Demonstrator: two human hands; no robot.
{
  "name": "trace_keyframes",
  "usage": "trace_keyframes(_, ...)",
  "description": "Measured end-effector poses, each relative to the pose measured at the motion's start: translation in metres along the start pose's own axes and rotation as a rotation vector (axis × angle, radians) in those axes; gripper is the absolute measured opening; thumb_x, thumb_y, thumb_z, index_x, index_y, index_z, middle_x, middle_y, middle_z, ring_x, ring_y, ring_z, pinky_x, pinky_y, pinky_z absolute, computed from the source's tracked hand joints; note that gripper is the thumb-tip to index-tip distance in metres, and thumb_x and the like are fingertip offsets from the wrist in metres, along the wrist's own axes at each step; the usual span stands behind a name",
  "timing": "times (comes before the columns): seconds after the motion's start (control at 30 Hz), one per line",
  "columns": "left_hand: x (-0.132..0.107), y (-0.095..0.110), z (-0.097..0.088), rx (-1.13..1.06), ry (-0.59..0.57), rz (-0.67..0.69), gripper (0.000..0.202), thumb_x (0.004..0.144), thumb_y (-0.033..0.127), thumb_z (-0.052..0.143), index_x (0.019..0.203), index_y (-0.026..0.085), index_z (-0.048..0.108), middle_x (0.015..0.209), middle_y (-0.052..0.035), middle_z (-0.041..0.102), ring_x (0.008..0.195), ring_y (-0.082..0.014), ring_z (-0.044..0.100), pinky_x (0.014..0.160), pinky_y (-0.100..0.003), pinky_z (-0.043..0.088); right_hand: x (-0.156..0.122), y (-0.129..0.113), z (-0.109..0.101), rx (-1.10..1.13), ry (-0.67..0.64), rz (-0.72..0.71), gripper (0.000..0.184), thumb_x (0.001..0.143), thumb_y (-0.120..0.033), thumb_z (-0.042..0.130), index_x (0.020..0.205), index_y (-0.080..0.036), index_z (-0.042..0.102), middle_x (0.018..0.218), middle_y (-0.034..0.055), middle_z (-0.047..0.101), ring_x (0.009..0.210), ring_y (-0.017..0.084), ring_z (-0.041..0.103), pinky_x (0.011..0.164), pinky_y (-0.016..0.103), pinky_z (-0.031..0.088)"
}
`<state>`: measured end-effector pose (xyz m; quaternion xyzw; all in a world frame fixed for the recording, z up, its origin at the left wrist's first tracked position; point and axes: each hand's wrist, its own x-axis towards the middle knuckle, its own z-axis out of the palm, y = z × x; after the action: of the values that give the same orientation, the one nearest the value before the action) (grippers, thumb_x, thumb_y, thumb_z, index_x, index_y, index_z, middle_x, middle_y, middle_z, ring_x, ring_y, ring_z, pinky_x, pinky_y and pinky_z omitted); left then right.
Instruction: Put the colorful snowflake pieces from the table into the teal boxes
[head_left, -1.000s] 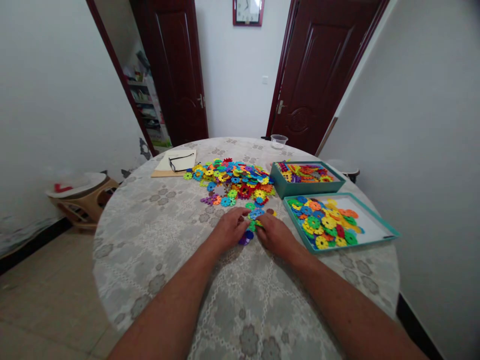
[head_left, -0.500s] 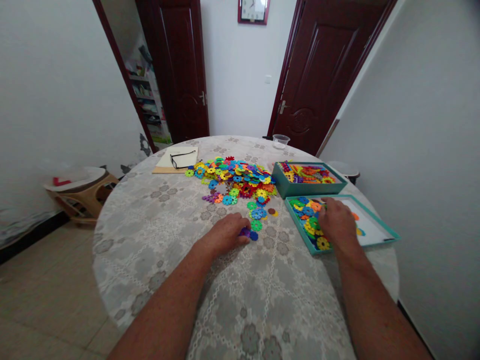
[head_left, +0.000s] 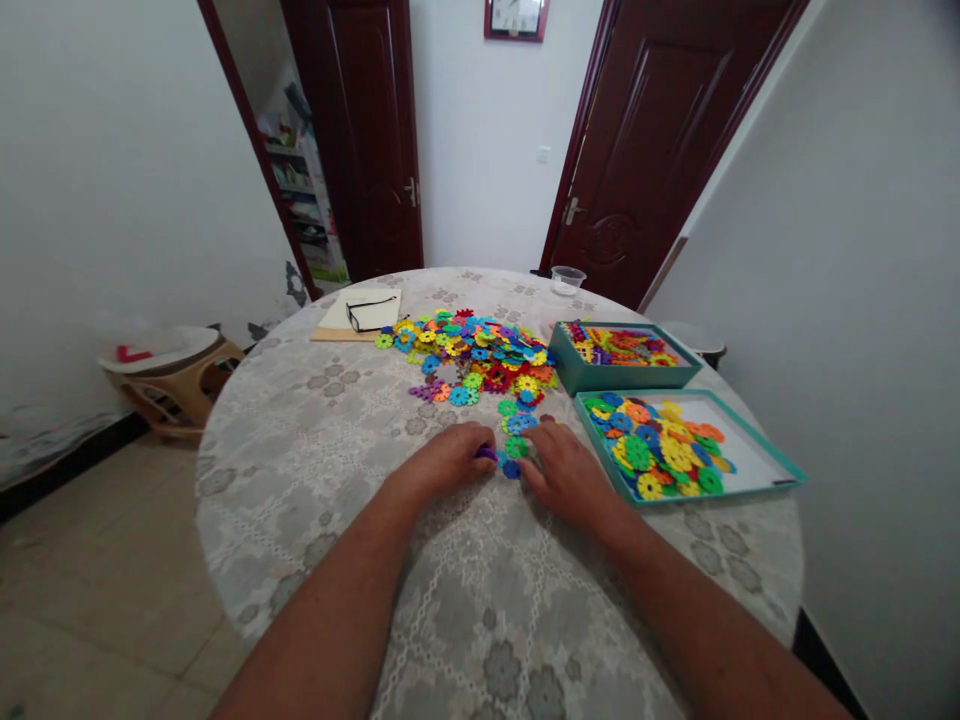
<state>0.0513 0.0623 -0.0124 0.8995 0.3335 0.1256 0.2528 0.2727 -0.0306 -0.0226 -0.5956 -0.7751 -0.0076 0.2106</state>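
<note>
My left hand [head_left: 456, 455] is closed on a purple toothed disc [head_left: 486, 455], its edge showing at my fingertips. To the right, my right hand [head_left: 564, 465] rests low over the table with thumb and fingers apart. A green gear-shaped disc [head_left: 516, 448] and a dark blue disc [head_left: 511, 469] lie between the two hands, close to my right fingertips. Just beyond them are light blue discs [head_left: 519, 426]. Farther back spreads a big pile of colourful toothed discs [head_left: 472, 345].
A shallow teal tray [head_left: 757, 432] at right holds green, yellow, blue and orange discs. Behind it stands a teal box [head_left: 600, 378] full of pieces. Glasses [head_left: 367, 315] lie on a notepad [head_left: 335, 325] at the back left. A clear plastic cup [head_left: 568, 280] stands at the far edge.
My right hand has left the tray and moved left to the discs in front of my left hand. My left hand has barely shifted and keeps the purple disc.
</note>
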Motion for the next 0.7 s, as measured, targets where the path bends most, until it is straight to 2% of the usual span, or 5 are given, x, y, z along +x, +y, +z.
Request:
trace_keyframes(0.07,-0.002,-0.005,-0.008,-0.034,0.017,-0.023,0.008,0.085,0.027,0.066,0.089,0.022,0.071,0.090,-0.0021,0.070,0.085,-0.0191,0.061,0.076,-0.028,0.044,0.002,-0.007,0.006,-0.020,-0.065,0.040,0.029,0.097,-0.036,0.061,0.118,-0.016,0.063,0.119,0.0173,0.063,0.121,0.033,0.055,0.107,0.047,0.045)
trace_keyframes(0.23,-0.008,-0.012,-0.024,-0.116,-0.036,-0.124,0.012,0.082,0.032,0.070,0.087,0.021,0.072,0.084,-0.0002,0.070,0.080,-0.0179,0.062,0.070,-0.027,0.043,0.008,-0.003,0.013,-0.011,-0.096,0.083,0.031,0.096,-0.041,0.064,0.115,-0.017,0.063,0.119,0.0167,0.060,0.122,0.031,0.053,0.106,0.044,0.044)
trace_keyframes(0.43,-0.006,-0.009,-0.012,-0.026,-0.073,-0.078,0.011,0.076,0.024,0.073,0.087,0.022,0.074,0.087,-0.0015,0.069,0.083,-0.0195,0.062,0.072,-0.027,0.044,0.010,0.001,0.010,0.059,-0.125,0.097,0.045,0.091,-0.047,0.070,0.124,-0.017,0.061,0.125,0.0158,0.057,0.127,0.031,0.050,0.106,0.044,0.043)
trace_keyframes(0.6,-0.005,-0.012,-0.002,0.014,0.051,-0.065,0.016,0.075,0.023,0.075,0.091,0.023,0.073,0.102,-0.0051,0.064,0.095,-0.0226,0.061,0.083,-0.031,0.048,0.010,-0.001,0.009,0.115,-0.166,0.076,0.033,0.090,-0.042,0.073,0.110,-0.020,0.061,0.113,0.0101,0.062,0.110,0.026,0.058,0.096,0.038,0.046)
trace_keyframes(0.7,-0.006,-0.013,-0.001,0.025,0.068,-0.087,0.018,0.077,0.024,0.074,0.094,0.024,0.072,0.103,-0.0061,0.064,0.094,-0.0233,0.061,0.085,-0.032,0.048,0.010,-0.002,0.009,0.140,-0.180,0.043,0.023,0.093,-0.038,0.070,0.105,-0.020,0.061,0.109,0.0081,0.063,0.102,0.023,0.059,0.092,0.035,0.046)
